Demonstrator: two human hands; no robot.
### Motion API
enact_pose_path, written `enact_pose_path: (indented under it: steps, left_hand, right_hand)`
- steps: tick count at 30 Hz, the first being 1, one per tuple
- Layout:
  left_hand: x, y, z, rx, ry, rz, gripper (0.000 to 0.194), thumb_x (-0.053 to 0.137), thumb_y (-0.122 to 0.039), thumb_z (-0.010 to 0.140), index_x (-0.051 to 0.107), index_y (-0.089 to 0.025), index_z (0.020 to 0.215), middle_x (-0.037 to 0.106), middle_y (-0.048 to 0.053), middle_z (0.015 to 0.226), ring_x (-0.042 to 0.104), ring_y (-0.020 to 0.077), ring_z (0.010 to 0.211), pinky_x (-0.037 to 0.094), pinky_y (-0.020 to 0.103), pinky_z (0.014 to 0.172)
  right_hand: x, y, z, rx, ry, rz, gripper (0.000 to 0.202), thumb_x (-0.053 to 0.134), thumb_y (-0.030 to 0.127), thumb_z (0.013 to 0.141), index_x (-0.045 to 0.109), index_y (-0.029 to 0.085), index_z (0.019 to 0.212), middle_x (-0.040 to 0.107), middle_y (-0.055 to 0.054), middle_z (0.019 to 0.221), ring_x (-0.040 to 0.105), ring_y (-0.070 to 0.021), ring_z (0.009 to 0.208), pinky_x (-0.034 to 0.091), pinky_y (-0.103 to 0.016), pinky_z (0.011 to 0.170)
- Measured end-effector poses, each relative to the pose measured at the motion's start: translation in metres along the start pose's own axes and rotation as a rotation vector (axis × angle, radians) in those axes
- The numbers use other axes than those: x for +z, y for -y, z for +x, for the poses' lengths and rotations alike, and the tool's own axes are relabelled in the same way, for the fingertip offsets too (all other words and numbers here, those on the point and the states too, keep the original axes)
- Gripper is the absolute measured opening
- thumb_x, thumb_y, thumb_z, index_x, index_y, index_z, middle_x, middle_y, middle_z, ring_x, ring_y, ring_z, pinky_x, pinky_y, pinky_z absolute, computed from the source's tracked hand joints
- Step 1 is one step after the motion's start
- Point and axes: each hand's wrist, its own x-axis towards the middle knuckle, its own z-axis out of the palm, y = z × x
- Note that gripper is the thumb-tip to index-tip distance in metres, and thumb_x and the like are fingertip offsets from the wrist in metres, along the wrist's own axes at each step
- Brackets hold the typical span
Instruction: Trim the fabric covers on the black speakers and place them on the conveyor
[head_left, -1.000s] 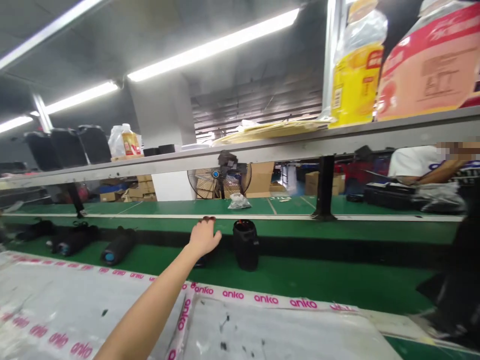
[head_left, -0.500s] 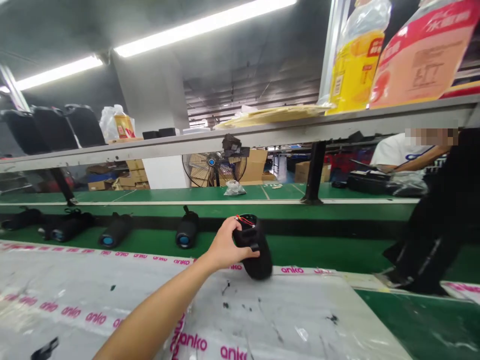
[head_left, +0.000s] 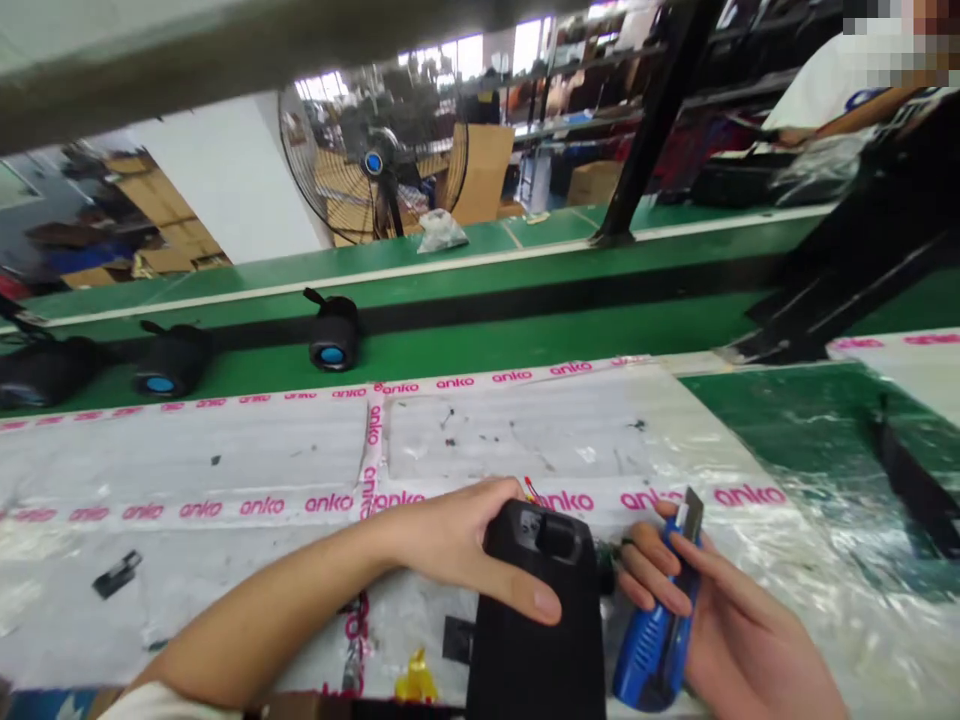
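A black speaker body (head_left: pixel 540 640) is gripped by my left hand (head_left: pixel 480 560), its thumb across the near face and its fingers behind. Red wires (head_left: pixel 531 490) stick up at the top edge, beside a recessed port panel. Just right of the speaker, my right hand (head_left: pixel 720 610) is closed around a blue utility knife (head_left: pixel 656 640), its blade pointing up and away. Some small dark parts show between the speaker and my right fingers, too blurred to name.
Several black speakers with blue ends, one at centre-left (head_left: pixel 334 335), lie on the green conveyor (head_left: pixel 465 325). The near bench (head_left: pixel 247 460) has plastic film and pink-lettered tape. A yellow scrap (head_left: pixel 416 680) lies near its front edge. A fan (head_left: pixel 375 165) and a person (head_left: pixel 832 90) are beyond.
The view has tilted down. My left hand has brought the speaker off the conveyor's edge, nearer to me. My right hand has come into view with the blue knife.
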Motion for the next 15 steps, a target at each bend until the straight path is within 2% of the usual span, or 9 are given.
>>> enact_pose_path:
  steps: [3, 6, 10, 15]
  left_hand:
    - [-0.005, 0.007, 0.003, 0.054, 0.0, 0.005, 0.064, 0.102, -0.058, 0.063, 0.063, -0.023, 0.101, 0.06, 0.005, 0.117, 0.061, 0.029, 0.113, 0.054, 0.043, 0.098]
    - [-0.003, 0.011, 0.007, 0.111, -0.024, -0.005, 0.056, 0.089, -0.068, 0.078, 0.06, -0.023, 0.094, 0.061, 0.003, 0.105, 0.06, 0.0257, 0.103, 0.051, 0.04, 0.093]
    - [0.0, 0.011, 0.009, 0.151, -0.029, -0.03, 0.044, 0.072, -0.065, 0.095, 0.058, -0.023, 0.091, 0.057, 0.001, 0.097, 0.056, 0.0218, 0.095, 0.046, 0.038, 0.09]
    - [-0.002, 0.01, 0.01, 0.158, -0.037, -0.026, 0.051, 0.05, -0.066, 0.109, 0.046, -0.024, 0.079, 0.051, 0.001, 0.089, 0.052, 0.0216, 0.091, 0.042, 0.04, 0.088]
  right_hand:
    - [0.008, 0.003, -0.008, 0.015, -0.048, 0.006, 0.023, 0.097, 0.037, 0.085, 0.076, 0.029, 0.089, 0.047, 0.003, 0.082, 0.038, -0.0135, 0.064, 0.053, -0.029, 0.061]
    - [0.016, 0.006, -0.011, 0.025, -0.086, -0.004, 0.024, 0.098, 0.035, 0.085, 0.077, 0.03, 0.093, 0.047, 0.003, 0.082, 0.038, -0.0134, 0.064, 0.052, -0.028, 0.062]
    - [0.016, 0.006, -0.009, 0.026, -0.117, -0.015, 0.028, 0.101, 0.037, 0.08, 0.078, 0.032, 0.097, 0.046, 0.004, 0.08, 0.035, -0.0128, 0.062, 0.05, -0.029, 0.06]
    - [0.011, 0.004, -0.008, 0.019, -0.145, -0.028, 0.031, 0.103, 0.037, 0.076, 0.081, 0.034, 0.098, 0.043, 0.005, 0.078, 0.032, -0.0114, 0.06, 0.048, -0.028, 0.057]
